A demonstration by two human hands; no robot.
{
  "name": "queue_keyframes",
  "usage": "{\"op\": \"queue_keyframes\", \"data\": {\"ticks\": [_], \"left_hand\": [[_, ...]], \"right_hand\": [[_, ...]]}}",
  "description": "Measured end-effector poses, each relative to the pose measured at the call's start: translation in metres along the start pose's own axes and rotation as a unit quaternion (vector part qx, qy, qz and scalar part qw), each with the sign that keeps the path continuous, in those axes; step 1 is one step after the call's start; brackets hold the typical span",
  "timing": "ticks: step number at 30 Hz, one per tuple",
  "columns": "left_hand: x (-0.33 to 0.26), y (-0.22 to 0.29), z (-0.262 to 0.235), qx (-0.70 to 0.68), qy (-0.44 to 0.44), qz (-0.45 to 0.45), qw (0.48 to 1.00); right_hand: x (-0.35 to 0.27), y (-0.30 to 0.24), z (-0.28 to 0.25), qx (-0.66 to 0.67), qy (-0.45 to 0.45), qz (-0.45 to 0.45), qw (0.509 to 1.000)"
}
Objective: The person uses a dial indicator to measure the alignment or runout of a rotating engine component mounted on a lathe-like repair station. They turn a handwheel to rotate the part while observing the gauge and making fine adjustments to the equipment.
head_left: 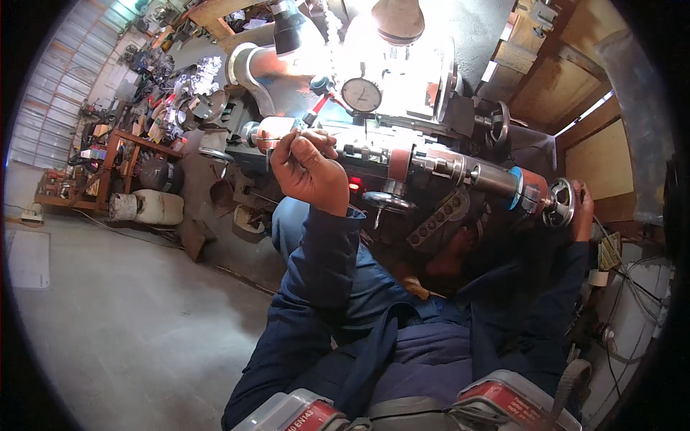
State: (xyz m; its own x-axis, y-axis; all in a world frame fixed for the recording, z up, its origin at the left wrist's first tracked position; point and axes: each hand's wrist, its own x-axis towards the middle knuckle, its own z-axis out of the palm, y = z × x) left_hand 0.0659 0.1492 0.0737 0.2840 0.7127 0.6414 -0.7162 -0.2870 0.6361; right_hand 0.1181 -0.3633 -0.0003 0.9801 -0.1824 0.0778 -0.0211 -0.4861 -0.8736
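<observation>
While the left hand [305, 169] is raised before the lathe [402, 154], its fingers [287, 147] are curled tightly shut around a slim metal tool [310, 129], whose tip is lost in the glare just above the fingertips. The right hand [581, 210] is wrapped around the rim of the tailstock handwheel [559, 202]; its fingers are mostly hidden behind the wheel, so how tightly it is gripped cannot be told. One round dial gauge [361, 94] is seen above and right of the left fingers, and a second, smaller handwheel [388, 202] lies below them, to the right. Both forearms are covered by dark blue sleeves [323, 266].
</observation>
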Motion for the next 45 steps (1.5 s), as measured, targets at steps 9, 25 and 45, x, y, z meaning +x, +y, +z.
{"op": "queue_keyframes", "data": {"ticks": [9, 25, 45], "left_hand": [[0.002, 0.000, -0.002, -0.012, -0.011, 0.019, 1.000], [0.005, 0.002, -0.009, 0.111, -0.027, -0.033, 0.993], [-0.006, 0.015, -0.007, 0.342, -0.329, -0.100, 0.875]], "right_hand": [[-0.003, 0.004, 0.011, -0.038, -0.086, -0.112, 0.989], [-0.047, 0.061, -0.005, -0.061, -0.090, -0.043, 0.993], [-0.079, -0.080, 0.064, -0.187, 0.203, -0.099, 0.956]]}}
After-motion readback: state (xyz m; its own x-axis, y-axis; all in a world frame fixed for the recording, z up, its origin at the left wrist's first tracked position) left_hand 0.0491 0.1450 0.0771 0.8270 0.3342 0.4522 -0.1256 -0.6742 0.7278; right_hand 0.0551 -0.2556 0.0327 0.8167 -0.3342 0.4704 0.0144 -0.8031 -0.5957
